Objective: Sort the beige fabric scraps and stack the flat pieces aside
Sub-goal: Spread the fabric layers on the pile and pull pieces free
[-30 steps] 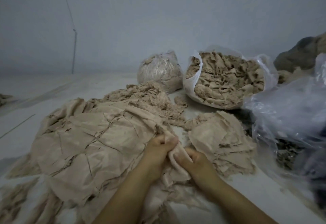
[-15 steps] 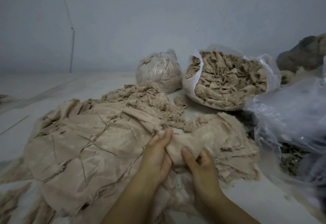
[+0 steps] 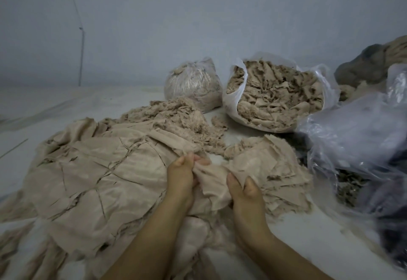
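Head view, entry by item.

Item: my left hand (image 3: 181, 174). Fingers curled, pinching the upper left edge of one beige scrap (image 3: 212, 182).

Item: my right hand (image 3: 244, 193). Thumb on top and fingers beneath, gripping the same scrap at its right side. Both grips are on the cloth; neither is released.

Item: the scrap. It hangs stretched between my two hands, its long axis running left to right, its lower edge drooping toward me. It is wrinkled near the left grip and smoother toward the right.

Item: stack of flat pieces (image 3: 271, 169). It lies just beyond and to the right of my right hand, touching or nearly touching the scrap's far edge. My right hand is the nearer one, so I judge the coming move to be a short carry rightward and away from me, laying the scrap on top.

Item: large spread of flat beige cloth (image 3: 92, 180), to the left of my left hand, on the pale floor (image 3: 308, 235).

Item: heap of frayed shreds (image 3: 176, 116), beyond the spread.

Item: open bag of scraps (image 3: 275, 96) and a closed bag (image 3: 193, 83), against the wall, well apart from my hands.

Item: loose clear plastic (image 3: 356, 134), far right.
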A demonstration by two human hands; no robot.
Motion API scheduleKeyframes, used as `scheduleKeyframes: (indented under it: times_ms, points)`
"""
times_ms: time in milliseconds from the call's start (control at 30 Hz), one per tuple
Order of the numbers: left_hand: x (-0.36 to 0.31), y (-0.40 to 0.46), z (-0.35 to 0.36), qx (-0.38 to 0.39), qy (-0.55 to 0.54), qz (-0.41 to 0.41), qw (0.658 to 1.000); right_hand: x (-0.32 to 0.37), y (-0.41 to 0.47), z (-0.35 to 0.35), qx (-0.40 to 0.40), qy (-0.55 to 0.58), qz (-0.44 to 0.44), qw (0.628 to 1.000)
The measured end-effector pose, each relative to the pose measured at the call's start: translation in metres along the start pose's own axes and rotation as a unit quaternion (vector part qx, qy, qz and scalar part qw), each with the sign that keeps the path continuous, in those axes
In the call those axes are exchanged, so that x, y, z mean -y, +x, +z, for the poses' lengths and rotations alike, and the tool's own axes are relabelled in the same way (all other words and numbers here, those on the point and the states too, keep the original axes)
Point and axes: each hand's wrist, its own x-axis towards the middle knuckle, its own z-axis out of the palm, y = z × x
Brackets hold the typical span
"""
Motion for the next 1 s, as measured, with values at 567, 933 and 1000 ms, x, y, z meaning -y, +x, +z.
scheduleKeyframes:
  times_ms: [567,933,1000]
  points:
    - [-0.008,-0.008,-0.043,0.164,0.360,0.221,0.891,0.081,0.098,-0.057,-0.126,-0.418,-0.046,0.899]
    - [-0.003,0.017,-0.081,0.213,0.416,0.263,0.844,-0.009,0.016,0.024,0.266,-0.360,0.037,0.893]
    - [0.009,0.021,-0.086,0.221,0.472,0.257,0.814,-0.011,0.016,0.023,0.238,-0.269,0.023,0.933]
